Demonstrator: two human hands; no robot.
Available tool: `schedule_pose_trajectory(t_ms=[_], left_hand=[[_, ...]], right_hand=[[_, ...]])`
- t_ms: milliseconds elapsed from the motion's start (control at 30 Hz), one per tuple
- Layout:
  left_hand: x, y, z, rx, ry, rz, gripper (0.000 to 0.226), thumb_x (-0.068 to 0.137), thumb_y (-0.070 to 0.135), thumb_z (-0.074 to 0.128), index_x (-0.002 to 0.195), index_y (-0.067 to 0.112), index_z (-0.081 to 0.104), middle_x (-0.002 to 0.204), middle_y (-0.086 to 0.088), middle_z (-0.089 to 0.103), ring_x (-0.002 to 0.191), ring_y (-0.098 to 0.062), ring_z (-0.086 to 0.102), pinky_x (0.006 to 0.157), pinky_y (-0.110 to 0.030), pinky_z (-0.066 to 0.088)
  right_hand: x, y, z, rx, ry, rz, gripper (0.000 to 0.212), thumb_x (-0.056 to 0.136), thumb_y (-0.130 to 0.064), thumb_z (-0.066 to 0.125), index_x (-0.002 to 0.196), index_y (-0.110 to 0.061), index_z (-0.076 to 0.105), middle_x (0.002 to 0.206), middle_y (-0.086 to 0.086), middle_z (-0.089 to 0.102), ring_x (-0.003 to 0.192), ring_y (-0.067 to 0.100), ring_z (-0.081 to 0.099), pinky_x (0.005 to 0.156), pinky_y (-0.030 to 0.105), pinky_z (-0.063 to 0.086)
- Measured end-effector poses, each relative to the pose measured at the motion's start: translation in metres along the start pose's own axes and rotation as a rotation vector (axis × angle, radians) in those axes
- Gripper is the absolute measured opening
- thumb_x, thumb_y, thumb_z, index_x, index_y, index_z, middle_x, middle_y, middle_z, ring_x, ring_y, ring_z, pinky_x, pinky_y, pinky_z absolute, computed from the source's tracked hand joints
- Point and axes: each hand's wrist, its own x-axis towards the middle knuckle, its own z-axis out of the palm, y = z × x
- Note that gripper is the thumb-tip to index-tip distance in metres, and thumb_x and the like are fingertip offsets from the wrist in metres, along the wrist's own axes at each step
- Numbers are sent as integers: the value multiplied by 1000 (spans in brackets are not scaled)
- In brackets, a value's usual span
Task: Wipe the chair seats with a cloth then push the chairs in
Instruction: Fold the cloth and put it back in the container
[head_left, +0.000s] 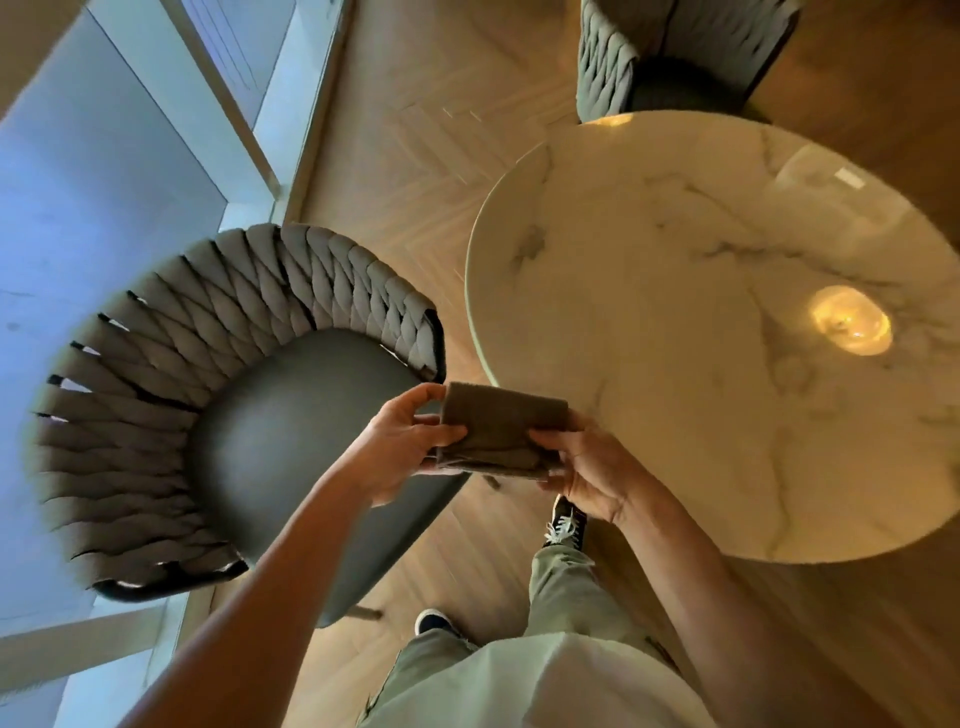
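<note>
**Folded cloth held two-handed above the chair seat**

Left hand pinches the folded brown cloth at its left edge, thumb on top, fingers curled beneath; right hand grips the right edge the same way; cloth lies flat between the fingertips, long axis running hand to hand; both forearms reach forward, converging; chair seat lies below the left fingers; marble table just beyond the right fingers.

Glossy marble table, matt fuzzy cloth, woven-rope chair, wood floor.
</note>
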Motion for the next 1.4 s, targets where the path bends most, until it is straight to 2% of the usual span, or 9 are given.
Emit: schedule_pose_trajectory(t_ms=[133, 267, 400, 567, 700, 800, 933, 1133, 1400], left_hand=[[51, 29, 43, 11, -80, -10, 29, 90, -9, 51, 101, 15, 63, 96, -13, 67, 83, -24, 68, 77, -35, 59], [104, 60, 90, 46, -192, 16, 39, 90, -12, 48, 81, 18, 71, 91, -10, 71, 77, -21, 70, 65, -29, 60], [156, 87, 145, 98, -245, 43, 57, 89, -19, 41, 57, 18, 70, 74, -4, 69, 66, -13, 67, 64, -22, 57], [216, 106, 193, -11, -284, -39, 31, 90, -9, 37, 74, -2, 62, 78, -13, 61, 66, -18, 63, 64, -26, 58], [252, 115, 222, 144, -319, -1, 12, 75, 1, 71, 70, 12, 72, 76, -7, 64, 70, -15, 61, 67, -21, 54], [278, 124, 239, 322, -292, 41, 25, 69, -3, 75, 68, 22, 74, 82, -8, 66, 76, -19, 57, 71, -26, 46], [316, 136, 264, 570, -212, 137, 33, 78, -2, 71, 66, 29, 74, 73, -2, 68, 71, -20, 52, 68, -31, 39], [366, 172, 324, 725, -190, 220, 24, 83, -1, 66, 84, 21, 74, 69, 0, 67, 55, -9, 54, 49, -13, 42], [463, 219, 425, 873, -206, 397, 37, 83, -2, 58, 89, 32, 72, 93, -3, 67, 66, -10, 55, 47, -14, 43]], right_hand=[[-1, -47, -50, 65, 49, -87, 28, 90, 8, 52, 98, -15, 64, 76, 8, 66, 58, 16, 65, 40, 22, 48], [-2, -98, -102, -2, 66, -219, 53, 87, 19, 44, 67, -22, 72, 77, 4, 67, 71, 17, 66, 51, 22, 53], [-6, -145, -152, -145, 114, -289, 58, 80, 29, 39, 56, -17, 66, 93, 11, 63, 81, 19, 62, 59, 23, 51], [-6, -181, -203, -204, 221, -271, 37, 73, 11, 41, 60, -11, 68, 95, 14, 62, 80, 14, 54, 59, 16, 39], [0, -200, -236, -50, 270, -254, 41, 85, 1, 36, 65, -4, 72, 77, 1, 70, 90, 15, 51, 71, 18, 41], [11, -214, -253, -372, 364, -281, 16, 86, -5, 61, 78, -12, 73, 69, -13, 67, 68, -4, 58, 66, 13, 40], [36, -229, -279, -492, 545, -265, 26, 75, 1, 76, 70, -25, 75, 74, -8, 71, 70, 7, 64, 72, 18, 49], [61, -274, -327, -516, 726, -334, 27, 76, -2, 76, 71, -28, 72, 73, -10, 69, 63, -5, 61, 63, 5, 43], [90, -343, -419, -524, 947, -483, 19, 80, -1, 71, 91, -15, 76, 91, -6, 65, 88, 6, 60, 79, 8, 45]])
